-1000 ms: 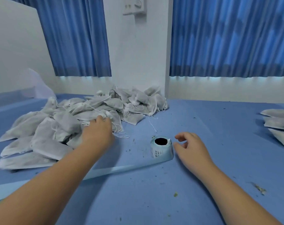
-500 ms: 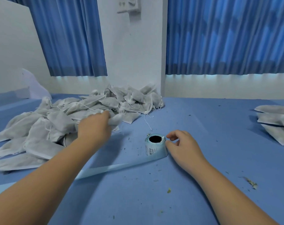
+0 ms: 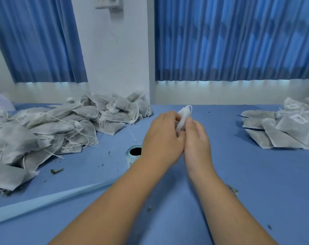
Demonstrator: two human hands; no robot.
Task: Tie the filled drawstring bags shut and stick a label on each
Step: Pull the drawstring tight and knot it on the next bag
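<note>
A blue worktop (image 3: 256, 191) meets blue curtains (image 3: 235, 39). Left of the label roll (image 3: 133, 153) sprawls a heap of bags (image 3: 44, 135); far to its right lies a labelled pile (image 3: 288, 131), cut off. Just beyond the half-hidden roll, the left hand (image 3: 163, 138) and right hand (image 3: 196, 140) together pinch one drawstring bag (image 3: 183, 117), mostly covered.

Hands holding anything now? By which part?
A drawstring bag, pinched between the left hand and right hand by its lower part; its stringed top sticks out above them.

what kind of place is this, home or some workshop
Probably a small packing workroom: a heap of filled bags on a blue table, a label roll, and labelled bags piled at the right.
</note>
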